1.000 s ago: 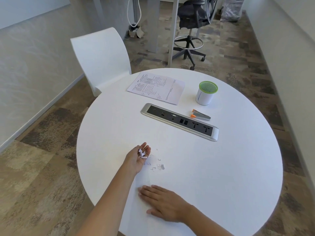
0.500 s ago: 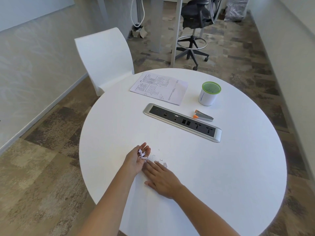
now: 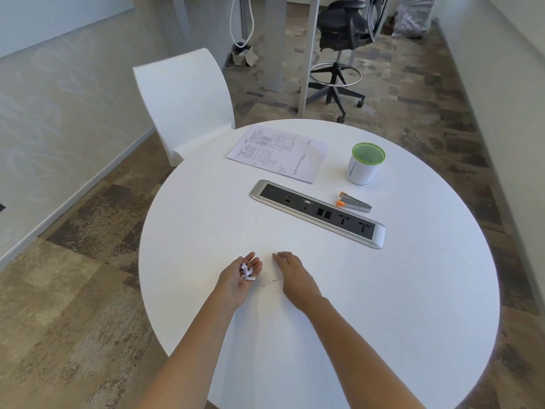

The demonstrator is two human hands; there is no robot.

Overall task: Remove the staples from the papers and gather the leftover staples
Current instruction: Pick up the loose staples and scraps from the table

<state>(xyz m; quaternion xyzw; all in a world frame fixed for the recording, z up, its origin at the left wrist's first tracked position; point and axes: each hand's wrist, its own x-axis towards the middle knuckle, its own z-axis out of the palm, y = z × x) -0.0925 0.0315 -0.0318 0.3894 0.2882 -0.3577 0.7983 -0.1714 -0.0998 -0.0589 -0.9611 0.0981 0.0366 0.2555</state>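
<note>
Head | left hand (image 3: 240,280) palm-up, carrying staples (image 3: 247,272) | right hand (image 3: 292,276) loose-fingered on table (image 3: 383,290) | papers (image 3: 278,153) print unreadable

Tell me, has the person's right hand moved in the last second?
Yes. The right hand has slid forward across the round white table, from its near edge toward the long grey socket strip.
</note>
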